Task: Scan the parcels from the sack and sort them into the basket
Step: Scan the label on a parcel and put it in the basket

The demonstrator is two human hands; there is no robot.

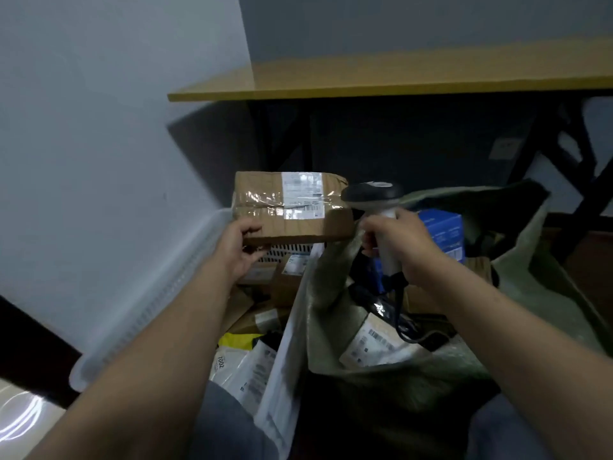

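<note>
**A:** How far along are we?

**B:** We judge the job part done. Several labelled cardboard and poly-bag parcels (262, 356) already lie in the translucent white slotted plastic basket (149, 303) on the left. The grey-green woven sack (328, 283) on the right holds more: a blue carton (442, 227), a white-labelled packet (374, 343) and others, all yet to be scanned.

**A:** Where is the parcel in hand?

**B:** We hold the brown, clear-taped cardboard box (292, 207) in the air above the basket's far end, with its white shipping label facing up.

**A:** Hand states?

**B:** The left hand (240, 247) grasps the box at its near left edge, thumb on top and fingers curled beneath. The right hand (398, 240) is clenched round the white handle of the black-headed barcode scanner (371, 194). The scanner head sits just beside the box's right end. We cannot tell whether the trigger is pressed.

**A:** Remaining steps?

**B:** In our judgement: read this label, place the box in the basket, then repeat for the rest of the sack.
</note>
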